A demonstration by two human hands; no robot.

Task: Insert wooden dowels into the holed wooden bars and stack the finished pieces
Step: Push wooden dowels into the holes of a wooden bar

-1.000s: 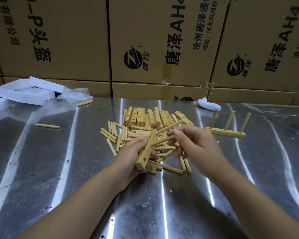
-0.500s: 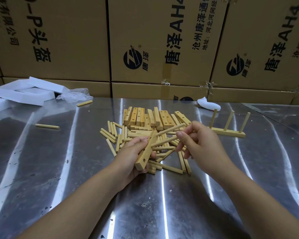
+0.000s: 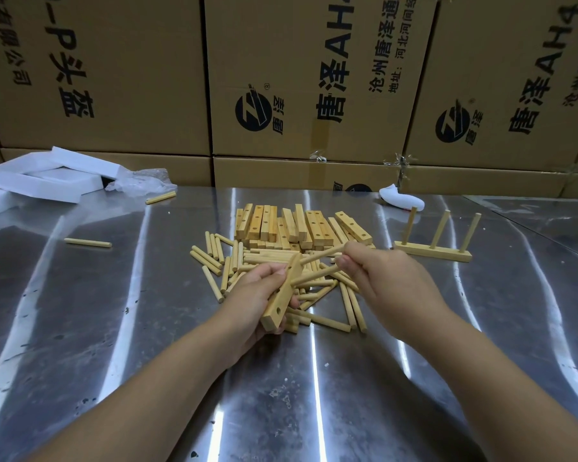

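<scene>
Left hand (image 3: 252, 295) is wrapped around a bar (image 3: 276, 313), held tilted just over the pile. Two dowels stick out of it toward the right. The right hand (image 3: 391, 288) pinches the upper dowel (image 3: 321, 256) at its far end, and may be touching the lower one too, hard to tell. Loose dowels (image 3: 216, 245) and spare bars (image 3: 271, 225) sit heaped mid-table (image 3: 114, 328). One finished piece (image 3: 432, 254) stands off to the right.

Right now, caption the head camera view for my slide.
Left hand grips a holed bar; right hand pinches two dowels meeting it, over the loose pile.
</scene>
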